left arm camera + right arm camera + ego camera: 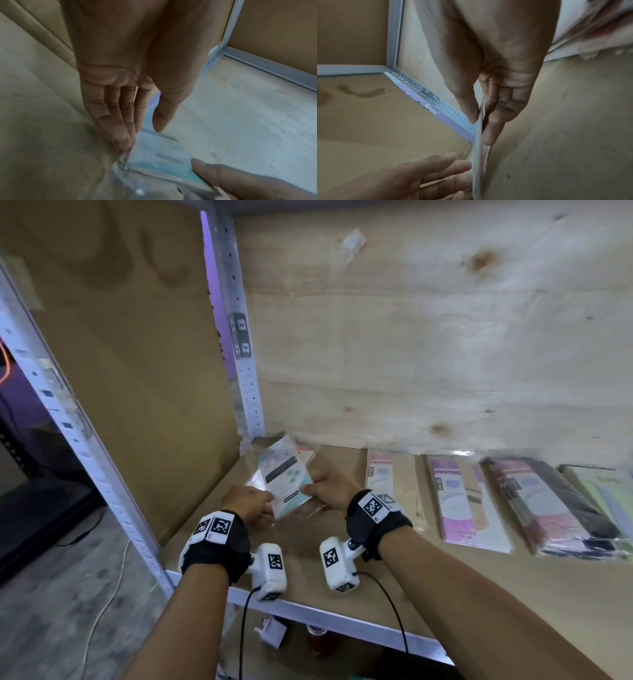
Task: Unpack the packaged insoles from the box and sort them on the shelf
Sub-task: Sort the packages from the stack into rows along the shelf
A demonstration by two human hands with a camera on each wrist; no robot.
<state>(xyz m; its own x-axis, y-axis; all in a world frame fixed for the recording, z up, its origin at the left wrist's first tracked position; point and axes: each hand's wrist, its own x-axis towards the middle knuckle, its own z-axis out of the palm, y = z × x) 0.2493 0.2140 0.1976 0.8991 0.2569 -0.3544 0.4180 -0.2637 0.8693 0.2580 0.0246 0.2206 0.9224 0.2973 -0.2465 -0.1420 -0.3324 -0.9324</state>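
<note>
An insole package, teal and white card in a clear sleeve, is held tilted above the left end of the shelf board. My right hand pinches its right edge; in the right wrist view the package runs edge-on between the thumb and fingers of that hand. My left hand is at its left edge. In the left wrist view the left hand's straight fingertips touch the package, with the thumb apart from it.
Several insole packages lie in a row on the shelf to the right: pink and beige ones, a dark one, a green one. A metal upright, a cardboard side panel and a plywood back enclose the bay.
</note>
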